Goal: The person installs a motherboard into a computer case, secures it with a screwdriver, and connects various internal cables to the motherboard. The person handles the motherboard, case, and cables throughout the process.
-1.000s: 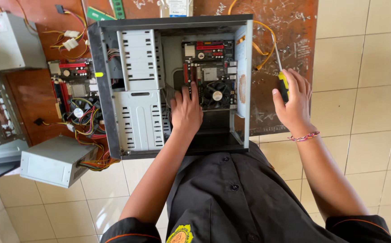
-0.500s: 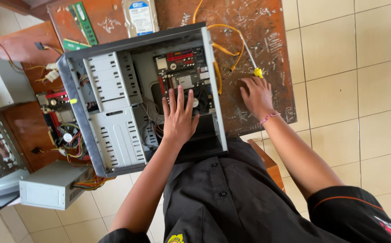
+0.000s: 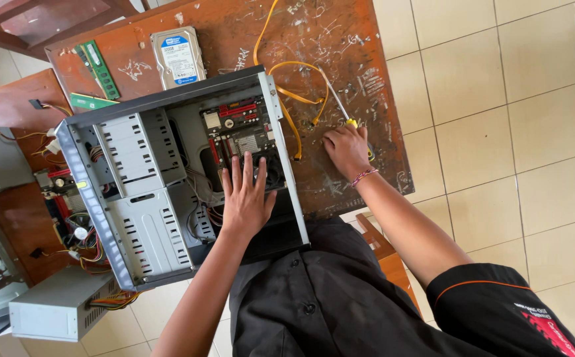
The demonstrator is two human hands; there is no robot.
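- The left hand (image 3: 246, 198) lies flat, fingers spread and grasping nothing, palm down inside the open computer case (image 3: 168, 178); that looks like a bracing touch to keep the case steady, not a hold.
- Just beyond those fingertips is the cooler fan (image 3: 271, 173) on the red motherboard (image 3: 238, 132), which is bolted against the case's back wall, so the fingers rest right at its lower edge.
- The right hand (image 3: 347, 149) is outside the case, resting on the scratched brown tabletop (image 3: 340, 39). Its grip is closed on a yellow-handled screwdriver (image 3: 337, 104), whose shaft points away from the person and lies low over the wood.
- A yellow data cable (image 3: 294, 99) loops across the tabletop between that grip and the case rim, close to the screwdriver shaft.
- To the far side of the left hand, the grey drive bays (image 3: 138, 192) fill the other half of the case.
- Farther off, beyond the case, a hard drive (image 3: 178, 56) and green memory sticks (image 3: 99, 66) lie flat on the tabletop, well apart from both hands.
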